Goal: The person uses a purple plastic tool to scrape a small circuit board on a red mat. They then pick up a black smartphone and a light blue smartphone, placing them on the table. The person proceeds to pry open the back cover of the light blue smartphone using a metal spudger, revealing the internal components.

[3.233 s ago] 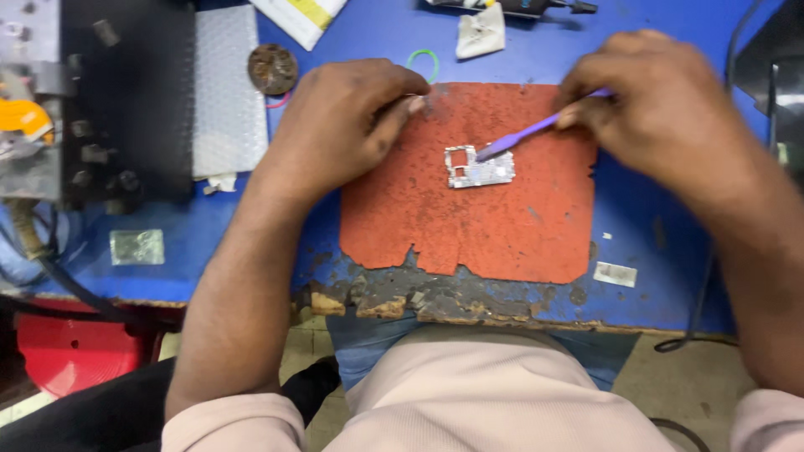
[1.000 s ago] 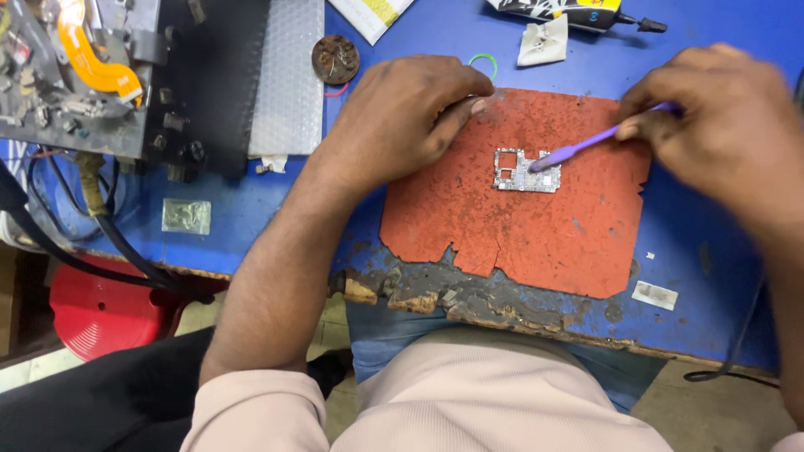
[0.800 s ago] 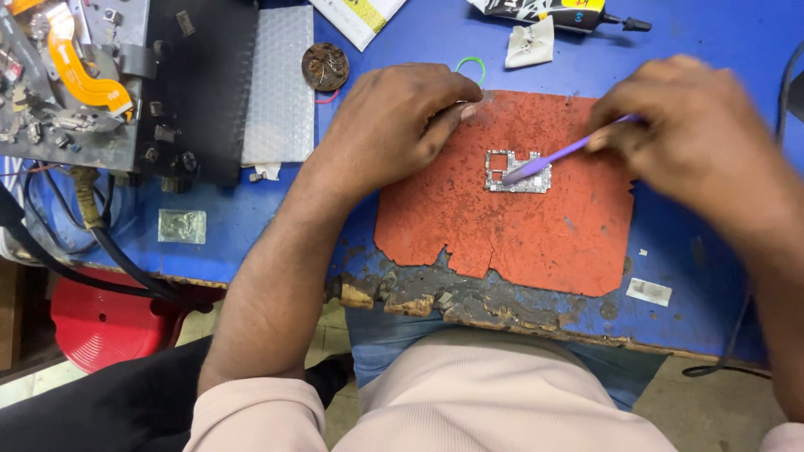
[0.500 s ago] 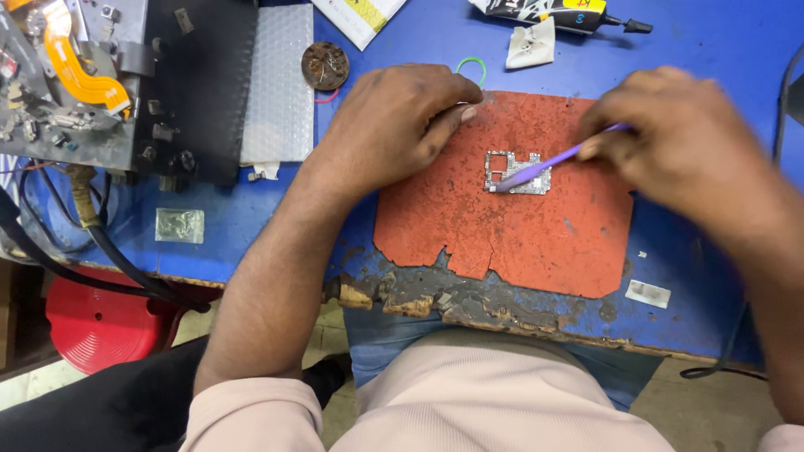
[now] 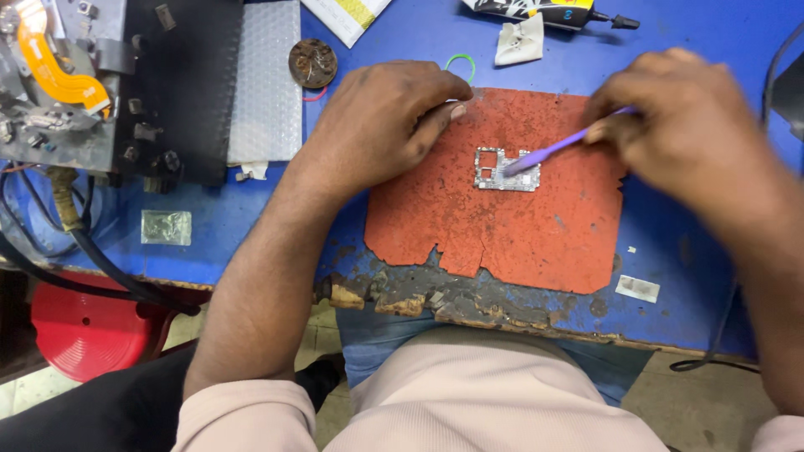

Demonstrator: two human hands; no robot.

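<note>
A blue table [image 5: 687, 50], its near edge chipped and crumbling, fills the head view, with a worn red-orange work mat [image 5: 502, 226] spread across its middle. At the far left sits a grey and black metal fixture [image 5: 92, 92] carrying an orange flex ribbon [image 5: 54, 67], with black cables [image 5: 100, 268] trailing down toward a red stool [image 5: 84, 335] under the table. A strip of bubble wrap [image 5: 264, 84] lies beside the fixture.

The person's left hand [image 5: 389, 121] rests curled on the upper left part of the mat, fingers bent under and the thumb stretched toward the mat's top edge; it grips nothing visible. The right hand [image 5: 695, 142] is closed around the handle of a thin purple tool [image 5: 553, 151], whose tip lies on a small silver circuit board [image 5: 505, 170]. The board lies flat near the centre of the mat, between the two hands and just right of the left hand's knuckles.

Beyond the mat lie a black and yellow tube [image 5: 544, 8], a crumpled pale cloth [image 5: 519, 42], a round dark coil of metal wool [image 5: 312, 63] and a small green ring [image 5: 461, 63]. A little clear packet [image 5: 166, 227] rests at the left near the table edge, and a white scrap [image 5: 638, 288] at the right.
</note>
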